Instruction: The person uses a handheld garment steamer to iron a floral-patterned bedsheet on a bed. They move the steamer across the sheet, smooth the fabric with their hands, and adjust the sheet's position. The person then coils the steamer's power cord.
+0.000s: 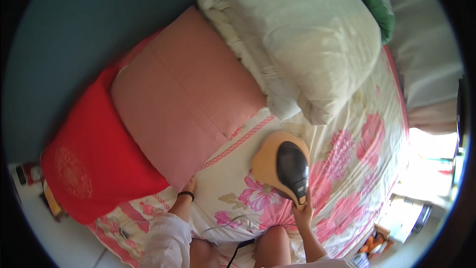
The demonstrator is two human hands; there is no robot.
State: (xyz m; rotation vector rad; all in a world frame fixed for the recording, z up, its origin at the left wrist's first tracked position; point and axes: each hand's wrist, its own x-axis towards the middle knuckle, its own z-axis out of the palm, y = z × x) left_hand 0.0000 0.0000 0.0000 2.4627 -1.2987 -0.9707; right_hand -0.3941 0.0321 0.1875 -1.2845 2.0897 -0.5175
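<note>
My right hand is wrapped round the handle of a handheld bed vacuum, tan with a dark see-through dust cup. The vacuum rests on the floral bedsheet, right of centre. At the near corner of a dusty-pink pillow, my left hand is closed on the fabric, its fingers partly hidden by it. That pillow lies over a bright red pillow on the left.
A bulky cream quilt is heaped at the far side, with a green cloth behind it. Grey curtains hang on the right. A cord runs between my legs. A blue-grey wall stands at the left.
</note>
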